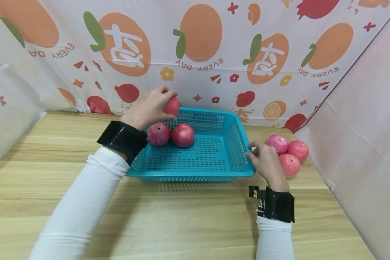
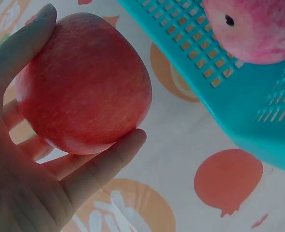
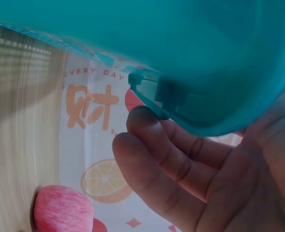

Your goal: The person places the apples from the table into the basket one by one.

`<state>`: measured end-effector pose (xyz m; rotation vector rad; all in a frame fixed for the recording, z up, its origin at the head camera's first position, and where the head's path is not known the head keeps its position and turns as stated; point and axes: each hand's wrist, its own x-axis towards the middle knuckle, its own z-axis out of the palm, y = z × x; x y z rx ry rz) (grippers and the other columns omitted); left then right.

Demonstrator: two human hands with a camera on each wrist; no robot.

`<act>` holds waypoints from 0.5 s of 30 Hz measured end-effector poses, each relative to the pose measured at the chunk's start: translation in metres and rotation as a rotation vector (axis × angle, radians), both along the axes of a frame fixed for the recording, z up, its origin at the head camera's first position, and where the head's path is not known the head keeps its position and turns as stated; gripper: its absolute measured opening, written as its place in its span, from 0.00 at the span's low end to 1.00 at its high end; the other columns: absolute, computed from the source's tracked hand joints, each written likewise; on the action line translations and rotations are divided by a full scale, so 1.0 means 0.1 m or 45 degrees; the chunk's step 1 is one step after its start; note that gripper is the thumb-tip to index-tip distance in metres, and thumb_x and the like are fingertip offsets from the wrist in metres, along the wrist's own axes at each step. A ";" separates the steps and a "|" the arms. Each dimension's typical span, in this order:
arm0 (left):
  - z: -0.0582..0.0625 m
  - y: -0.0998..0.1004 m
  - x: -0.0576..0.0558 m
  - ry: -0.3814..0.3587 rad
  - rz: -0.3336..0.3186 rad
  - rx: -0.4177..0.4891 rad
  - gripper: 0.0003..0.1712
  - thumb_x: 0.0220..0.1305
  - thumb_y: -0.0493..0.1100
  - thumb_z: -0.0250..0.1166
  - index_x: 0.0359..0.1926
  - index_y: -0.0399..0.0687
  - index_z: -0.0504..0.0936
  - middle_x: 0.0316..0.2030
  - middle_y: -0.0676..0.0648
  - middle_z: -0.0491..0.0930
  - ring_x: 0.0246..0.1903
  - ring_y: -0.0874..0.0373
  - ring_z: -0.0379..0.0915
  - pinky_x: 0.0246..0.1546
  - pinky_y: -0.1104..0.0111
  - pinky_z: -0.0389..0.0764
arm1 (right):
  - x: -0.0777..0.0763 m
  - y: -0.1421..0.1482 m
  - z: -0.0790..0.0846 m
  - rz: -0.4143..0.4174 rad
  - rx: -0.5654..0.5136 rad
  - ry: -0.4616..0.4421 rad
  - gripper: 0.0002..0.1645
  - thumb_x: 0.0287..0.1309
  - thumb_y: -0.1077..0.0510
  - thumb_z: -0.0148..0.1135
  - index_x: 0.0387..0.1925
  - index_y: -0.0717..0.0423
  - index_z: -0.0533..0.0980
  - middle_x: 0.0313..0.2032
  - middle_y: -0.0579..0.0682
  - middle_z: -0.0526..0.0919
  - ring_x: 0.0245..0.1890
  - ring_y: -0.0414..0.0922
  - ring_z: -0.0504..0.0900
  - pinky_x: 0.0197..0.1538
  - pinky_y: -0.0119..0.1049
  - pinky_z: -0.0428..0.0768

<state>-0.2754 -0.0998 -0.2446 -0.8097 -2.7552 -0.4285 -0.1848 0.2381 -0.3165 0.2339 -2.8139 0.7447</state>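
My left hand (image 1: 149, 107) holds a red apple (image 1: 172, 107) above the back left of a blue-green plastic basket (image 1: 243, 137). In the left wrist view, the thumb and fingers curve around that apple (image 2: 86, 84). Two more apples lie inside the basket at its left: a streaked pink one (image 1: 159, 134) and a redder one (image 1: 183, 135). At the basket's right end, my right hand (image 1: 267, 160) grips the rim, with curled fingers (image 3: 152, 159) under its edge in the right wrist view.
Three apples sit grouped on the wooden table (image 1: 182, 224) right of my right hand: a streaked one (image 1: 277, 144), a pink one (image 1: 298, 151) and another in front (image 1: 289, 165). A fruit-printed cloth (image 1: 162, 43) hangs behind the basket, and a pale cloth wall (image 1: 360, 144) stands at the right.
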 end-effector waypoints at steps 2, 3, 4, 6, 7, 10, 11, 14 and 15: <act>0.00 0.02 0.00 -0.009 -0.005 -0.004 0.40 0.46 0.48 0.71 0.59 0.43 0.66 0.52 0.36 0.65 0.44 0.44 0.65 0.41 0.52 0.77 | 0.00 0.00 0.00 0.002 -0.005 0.001 0.17 0.54 0.60 0.60 0.45 0.64 0.73 0.31 0.61 0.80 0.26 0.49 0.78 0.30 0.46 0.82; -0.01 0.04 0.00 -0.011 -0.004 -0.006 0.40 0.46 0.49 0.71 0.59 0.43 0.66 0.52 0.36 0.65 0.44 0.44 0.65 0.41 0.52 0.77 | 0.00 0.00 0.00 0.002 -0.006 0.005 0.17 0.54 0.60 0.60 0.45 0.64 0.73 0.31 0.61 0.80 0.26 0.49 0.78 0.30 0.46 0.82; -0.01 0.05 -0.01 -0.014 -0.001 -0.007 0.40 0.46 0.49 0.71 0.59 0.43 0.65 0.52 0.36 0.65 0.44 0.44 0.65 0.42 0.51 0.77 | 0.00 0.00 0.00 0.002 -0.007 0.010 0.17 0.54 0.60 0.61 0.45 0.64 0.73 0.31 0.60 0.80 0.26 0.49 0.78 0.30 0.46 0.82; -0.01 0.07 -0.01 -0.010 -0.002 -0.017 0.40 0.46 0.49 0.71 0.59 0.44 0.66 0.52 0.37 0.65 0.44 0.44 0.65 0.41 0.51 0.77 | 0.00 0.00 0.00 0.001 -0.008 0.018 0.18 0.54 0.60 0.61 0.45 0.63 0.73 0.31 0.60 0.80 0.25 0.49 0.78 0.30 0.45 0.82; -0.01 0.08 -0.02 -0.005 -0.005 -0.021 0.40 0.46 0.49 0.71 0.59 0.45 0.66 0.52 0.37 0.65 0.44 0.44 0.65 0.41 0.51 0.77 | 0.00 0.01 0.00 -0.001 -0.008 0.022 0.18 0.53 0.60 0.61 0.46 0.63 0.73 0.31 0.60 0.80 0.25 0.49 0.79 0.30 0.45 0.82; -0.04 0.10 -0.03 0.017 -0.016 -0.050 0.39 0.45 0.50 0.71 0.59 0.47 0.66 0.52 0.38 0.65 0.43 0.44 0.65 0.39 0.51 0.78 | -0.01 0.01 0.00 -0.001 -0.006 0.018 0.18 0.53 0.60 0.62 0.46 0.63 0.73 0.32 0.60 0.80 0.26 0.49 0.79 0.30 0.46 0.82; -0.04 0.11 -0.04 0.026 -0.022 -0.060 0.39 0.45 0.50 0.71 0.59 0.47 0.67 0.52 0.38 0.66 0.43 0.44 0.65 0.38 0.51 0.78 | -0.01 0.01 0.00 -0.001 -0.006 0.015 0.18 0.53 0.60 0.62 0.46 0.63 0.73 0.32 0.60 0.80 0.26 0.49 0.79 0.30 0.46 0.82; -0.06 0.13 -0.05 0.049 -0.033 -0.074 0.39 0.45 0.51 0.71 0.58 0.48 0.67 0.52 0.39 0.66 0.42 0.45 0.65 0.36 0.51 0.79 | -0.01 0.00 -0.01 0.000 -0.007 0.008 0.18 0.53 0.60 0.62 0.46 0.64 0.73 0.32 0.60 0.80 0.26 0.49 0.78 0.30 0.46 0.82; -0.07 0.14 -0.06 0.054 -0.036 -0.079 0.39 0.45 0.51 0.71 0.58 0.48 0.67 0.51 0.39 0.66 0.42 0.45 0.65 0.35 0.51 0.79 | -0.01 0.00 -0.01 -0.002 -0.009 0.008 0.18 0.53 0.60 0.62 0.46 0.63 0.73 0.32 0.60 0.80 0.26 0.49 0.78 0.30 0.46 0.82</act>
